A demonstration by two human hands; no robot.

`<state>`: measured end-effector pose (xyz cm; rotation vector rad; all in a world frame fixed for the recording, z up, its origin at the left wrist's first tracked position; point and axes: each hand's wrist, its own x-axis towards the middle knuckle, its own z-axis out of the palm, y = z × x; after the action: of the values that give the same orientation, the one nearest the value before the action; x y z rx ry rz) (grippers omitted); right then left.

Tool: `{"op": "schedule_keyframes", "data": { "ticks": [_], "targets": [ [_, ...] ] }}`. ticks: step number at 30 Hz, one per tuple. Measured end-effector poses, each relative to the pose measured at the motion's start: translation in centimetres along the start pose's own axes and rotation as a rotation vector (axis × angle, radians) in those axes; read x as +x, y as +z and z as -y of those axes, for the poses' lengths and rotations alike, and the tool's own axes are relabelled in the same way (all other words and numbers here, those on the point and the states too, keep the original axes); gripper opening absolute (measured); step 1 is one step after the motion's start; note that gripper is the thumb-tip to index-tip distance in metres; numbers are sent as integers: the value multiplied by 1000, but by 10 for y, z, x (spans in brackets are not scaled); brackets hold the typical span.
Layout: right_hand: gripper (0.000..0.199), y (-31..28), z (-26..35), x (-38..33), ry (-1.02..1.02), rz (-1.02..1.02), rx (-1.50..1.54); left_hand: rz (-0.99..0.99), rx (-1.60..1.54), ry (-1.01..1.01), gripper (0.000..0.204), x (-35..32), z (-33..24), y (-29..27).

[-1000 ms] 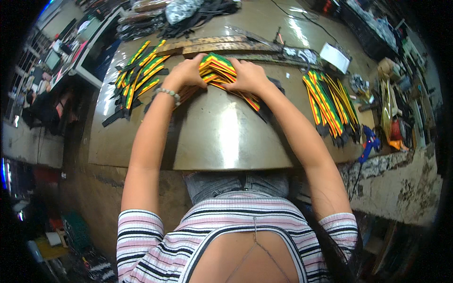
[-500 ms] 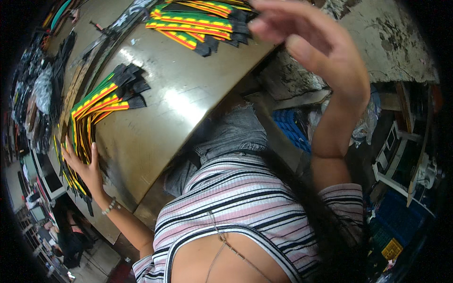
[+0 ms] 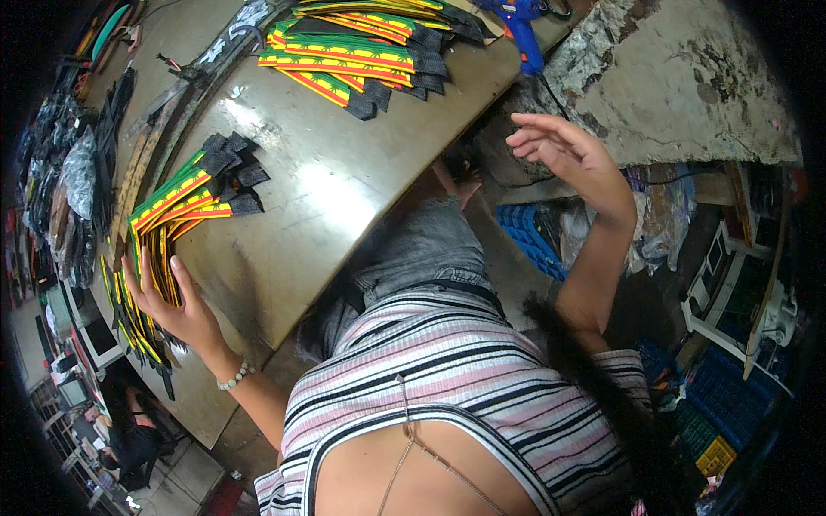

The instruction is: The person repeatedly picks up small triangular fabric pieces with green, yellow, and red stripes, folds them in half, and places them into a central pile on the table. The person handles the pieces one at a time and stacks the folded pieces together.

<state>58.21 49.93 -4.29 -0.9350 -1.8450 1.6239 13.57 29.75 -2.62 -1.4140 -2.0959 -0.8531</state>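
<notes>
My left hand (image 3: pixel 181 305) lies with its fingers spread on a bundle of striped green, yellow and red fabric strips (image 3: pixel 176 196) with black ends. The bundle bends over toward the table's left edge, where its lower part hangs down. My right hand (image 3: pixel 572 159) is in the air off the table's right edge, fingers stretched and a little curved, with nothing visible in them. A second pile of the same strips (image 3: pixel 344 58) is spread out at the far side of the table (image 3: pixel 284 258). At the far right corner lies a blue glue gun (image 3: pixel 527 39).
A long metal bar (image 3: pixel 155 138) runs along the table's left side. Dark bundles and plastic bags (image 3: pixel 79 163) lie beyond it. On the right are a worn, stained surface (image 3: pixel 688 86), a blue crate (image 3: pixel 529 236) and a white frame (image 3: pixel 714 267). A person (image 3: pixel 138 439) sits at the lower left.
My right hand has moved down and back toward my body, away from the far strips, bringing the glue gun into view. My left hand has shifted slightly to the right on the bundle.
</notes>
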Motion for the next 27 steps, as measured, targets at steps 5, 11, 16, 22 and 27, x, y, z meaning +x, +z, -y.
{"op": "schedule_keyframes", "data": {
  "ticks": [5,11,16,22,27],
  "targets": [
    [47,6,-5,13,12,46,36,-2,9,-85,38,-11,21,-7],
    [46,18,-10,23,51,82,41,5,-17,-111,35,-24,21,-6],
    [43,19,-14,21,59,10,17,-32,-118,-207,34,-30,13,2],
    [42,29,-39,9,215,22,-49,-20,-164,-148,32,-31,-1,9],
    [44,42,-63,5,256,166,-8,-19,-41,-13,29,-15,-9,8]
  ]
}}
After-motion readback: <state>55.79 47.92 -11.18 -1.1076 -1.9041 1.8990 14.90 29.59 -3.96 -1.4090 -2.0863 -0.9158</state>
